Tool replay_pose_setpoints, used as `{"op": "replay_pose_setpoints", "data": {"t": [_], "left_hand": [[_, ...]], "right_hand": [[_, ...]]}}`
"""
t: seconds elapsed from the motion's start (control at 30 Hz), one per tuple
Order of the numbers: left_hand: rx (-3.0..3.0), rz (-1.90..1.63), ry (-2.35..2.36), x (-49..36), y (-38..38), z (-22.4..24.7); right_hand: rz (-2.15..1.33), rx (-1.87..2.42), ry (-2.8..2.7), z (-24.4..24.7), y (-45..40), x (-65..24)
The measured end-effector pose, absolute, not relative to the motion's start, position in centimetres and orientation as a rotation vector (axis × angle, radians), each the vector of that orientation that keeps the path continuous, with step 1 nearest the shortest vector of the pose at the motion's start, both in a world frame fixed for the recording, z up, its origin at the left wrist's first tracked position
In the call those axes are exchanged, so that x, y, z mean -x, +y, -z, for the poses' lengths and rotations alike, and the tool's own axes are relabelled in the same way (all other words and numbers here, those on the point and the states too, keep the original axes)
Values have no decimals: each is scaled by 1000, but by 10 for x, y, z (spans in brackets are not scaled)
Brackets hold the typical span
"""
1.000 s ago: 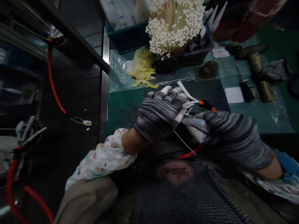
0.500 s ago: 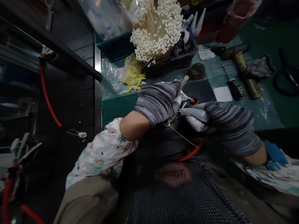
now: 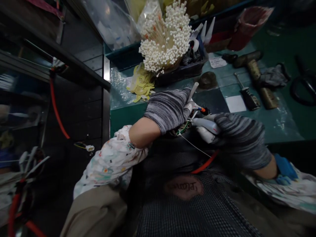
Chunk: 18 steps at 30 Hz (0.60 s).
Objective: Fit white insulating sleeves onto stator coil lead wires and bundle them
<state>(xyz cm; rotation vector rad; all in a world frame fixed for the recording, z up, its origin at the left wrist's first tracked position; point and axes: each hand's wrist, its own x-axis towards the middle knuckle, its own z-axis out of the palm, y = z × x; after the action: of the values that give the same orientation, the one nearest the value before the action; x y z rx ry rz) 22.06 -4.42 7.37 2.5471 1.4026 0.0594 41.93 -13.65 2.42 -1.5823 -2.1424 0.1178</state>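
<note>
My left hand, in a grey striped knit glove, is closed with a white sleeve tube sticking up from its fingers. Thin wires, some with orange and blue ends, come out beside the fingertips. My right hand, gloved alike, is closed round a pale grey, smooth plastic piece; its tip points at the wires, and its kind is unclear. Under both hands lies a dark part with green wire, mostly hidden. A white string trails from it towards a red sleeved cable.
Behind my hands stand a bundle of white-tipped sticks and a dark bin. Yellow strips lie left of it. A hammer, a screwdriver and black-handled scissors lie right. Red cables hang at left.
The view has shifted slightly, so the bench items sit a little lower. Both hands keep their holds, and the pale plastic piece stays against the wires.
</note>
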Motion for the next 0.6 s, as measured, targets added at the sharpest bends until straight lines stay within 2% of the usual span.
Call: {"op": "replay_pose_setpoints", "data": {"t": [0.1, 0.33, 0.47, 0.6], "left_hand": [[-2511, 14, 1455, -222, -48, -78], [-2585, -208, 1330, -202, -57, -75], [-2622, -116, 1198, -182, -73, -81], [-2632, -87, 1286, -167, -99, -74]], "right_hand": [[-209, 1605, -2012, -22, -144, -429], [-728, 1648, -1408, -40, -121, -452], [-720, 1637, -1342, -39, -62, -449], [-547, 1617, -1448, -3, -2, -445]]}}
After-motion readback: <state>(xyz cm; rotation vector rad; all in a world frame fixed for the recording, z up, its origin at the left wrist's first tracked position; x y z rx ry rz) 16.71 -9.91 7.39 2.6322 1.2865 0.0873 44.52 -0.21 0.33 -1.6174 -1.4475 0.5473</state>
